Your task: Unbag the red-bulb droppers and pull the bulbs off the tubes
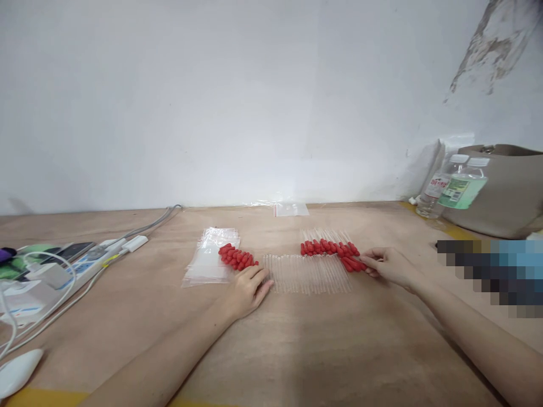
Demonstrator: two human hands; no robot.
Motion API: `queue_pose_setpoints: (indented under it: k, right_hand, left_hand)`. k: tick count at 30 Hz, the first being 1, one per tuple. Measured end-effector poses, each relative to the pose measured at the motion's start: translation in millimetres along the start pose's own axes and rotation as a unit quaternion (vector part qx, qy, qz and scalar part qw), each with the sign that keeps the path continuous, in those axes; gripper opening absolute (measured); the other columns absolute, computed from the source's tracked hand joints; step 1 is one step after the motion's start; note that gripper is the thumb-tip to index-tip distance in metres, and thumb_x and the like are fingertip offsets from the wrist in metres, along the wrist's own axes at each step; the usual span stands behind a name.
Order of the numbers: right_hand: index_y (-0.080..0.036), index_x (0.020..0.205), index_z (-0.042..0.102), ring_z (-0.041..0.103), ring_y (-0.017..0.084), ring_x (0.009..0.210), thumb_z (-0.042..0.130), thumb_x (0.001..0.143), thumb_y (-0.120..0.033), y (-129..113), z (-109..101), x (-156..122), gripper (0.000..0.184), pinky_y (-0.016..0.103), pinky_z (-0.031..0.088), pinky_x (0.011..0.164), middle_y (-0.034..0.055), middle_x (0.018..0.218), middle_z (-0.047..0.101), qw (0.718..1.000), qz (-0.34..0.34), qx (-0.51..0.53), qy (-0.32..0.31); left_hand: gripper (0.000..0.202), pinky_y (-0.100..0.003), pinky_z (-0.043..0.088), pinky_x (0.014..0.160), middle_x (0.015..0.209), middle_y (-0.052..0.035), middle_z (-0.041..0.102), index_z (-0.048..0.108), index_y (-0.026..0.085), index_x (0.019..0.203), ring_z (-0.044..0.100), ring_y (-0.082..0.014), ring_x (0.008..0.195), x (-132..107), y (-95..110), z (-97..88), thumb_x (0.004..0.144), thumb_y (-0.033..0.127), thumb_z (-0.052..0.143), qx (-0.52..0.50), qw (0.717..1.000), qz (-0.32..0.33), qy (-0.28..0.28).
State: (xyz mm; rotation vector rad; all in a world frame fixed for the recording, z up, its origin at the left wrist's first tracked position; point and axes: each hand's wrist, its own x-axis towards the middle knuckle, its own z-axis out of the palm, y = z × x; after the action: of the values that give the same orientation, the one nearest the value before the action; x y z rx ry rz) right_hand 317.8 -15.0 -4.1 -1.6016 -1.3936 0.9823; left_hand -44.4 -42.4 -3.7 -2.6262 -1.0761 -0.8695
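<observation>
A row of clear, thin glass-like tubes (pixel 307 274) lies side by side on the wooden table. My left hand (pixel 248 289) rests at the left end of this row, thumb apart from the fingers, its fingertips by the nearest tubes. Just behind it is a pile of red rubber bulbs (pixel 237 258), partly over a stack of clear plastic bags (pixel 210 257). Along the row's far side lie several droppers (pixel 324 247) with red bulbs, their clear tubes pointing to the wall. My right hand (pixel 384 265) pinches a red-bulbed dropper (pixel 353 263) at the right end.
A small zip bag (pixel 292 210) lies by the wall. On the left are a power strip (pixel 91 263) with chargers and cables, and a white computer mouse (pixel 19 373). At the back right stand two bottles (pixel 464 183) and a beige bag (pixel 504 195). A pixelated patch covers the right edge.
</observation>
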Motion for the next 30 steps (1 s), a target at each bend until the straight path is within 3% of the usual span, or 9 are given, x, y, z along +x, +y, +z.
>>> queue_pose_setpoints:
  k: [5,11,15,19,25,30]
  right_hand:
    - [-0.017,0.062,0.058,0.055,0.014,0.045,0.061,0.063,-0.033,0.2,-4.1,3.3,0.016,0.025,0.043,0.045,0.0040,0.052,0.061,0.998,0.043,-0.003,0.051]
    - [-0.017,0.071,0.065,0.057,0.016,0.056,0.059,0.064,-0.046,-1.1,-1.2,8.9,0.031,0.024,0.038,0.046,0.0043,0.062,0.064,0.979,-0.052,-0.130,0.149]
    - [-0.018,0.079,0.068,0.058,0.017,0.058,0.055,0.064,-0.058,-3.8,7.0,11.9,0.044,0.024,0.037,0.046,0.0044,0.067,0.066,0.968,-0.060,-0.179,0.168]
    - [-0.021,0.076,0.070,0.060,0.019,0.063,0.054,0.066,-0.056,-7.9,12.2,11.8,0.039,0.025,0.038,0.050,0.0038,0.068,0.067,0.963,-0.058,-0.207,0.164]
    - [-0.019,0.076,0.070,0.061,0.021,0.066,0.053,0.069,-0.051,-9.5,14.6,12.1,0.037,0.025,0.039,0.052,0.0043,0.069,0.068,0.964,-0.040,-0.171,0.198]
    - [-0.014,0.083,0.067,0.060,0.020,0.064,0.053,0.070,-0.050,-10.9,21.1,8.9,0.040,0.025,0.041,0.050,0.0074,0.071,0.067,0.972,-0.059,-0.034,0.223]
  left_hand:
    - [0.017,-0.030,0.049,0.071,0.086,-0.0073,0.060,0.055,0.015,0.096,0.057,-0.0171,0.080,0.4,0.6,-1.7,0.086,0.024,0.045,0.004,1.000,0.001,-0.005]
    - [0.017,-0.029,0.049,0.070,0.088,-0.0079,0.060,0.055,0.016,0.097,0.057,-0.0170,0.080,1.2,0.6,-1.3,0.085,0.023,0.045,0.012,1.000,0.011,0.019]
    - [0.018,-0.033,0.047,0.076,0.094,-0.0092,0.057,0.054,0.015,0.099,0.054,-0.0186,0.086,3.0,1.1,-4.0,0.084,0.020,0.047,0.014,0.999,0.034,0.036]
    - [0.017,-0.036,0.046,0.078,0.096,-0.0101,0.055,0.055,0.015,0.098,0.051,-0.0200,0.089,4.5,2.3,-6.6,0.083,0.020,0.047,0.015,0.998,0.046,0.050]
    - [0.018,-0.038,0.045,0.081,0.099,-0.0108,0.054,0.056,0.015,0.098,0.050,-0.0210,0.092,5.1,3.6,-6.8,0.082,0.018,0.048,0.017,0.998,0.048,0.045]
    - [0.021,-0.039,0.046,0.081,0.101,-0.0111,0.055,0.055,0.016,0.101,0.052,-0.0212,0.092,5.7,3.7,-6.9,0.082,0.019,0.048,0.037,0.996,0.057,0.058]
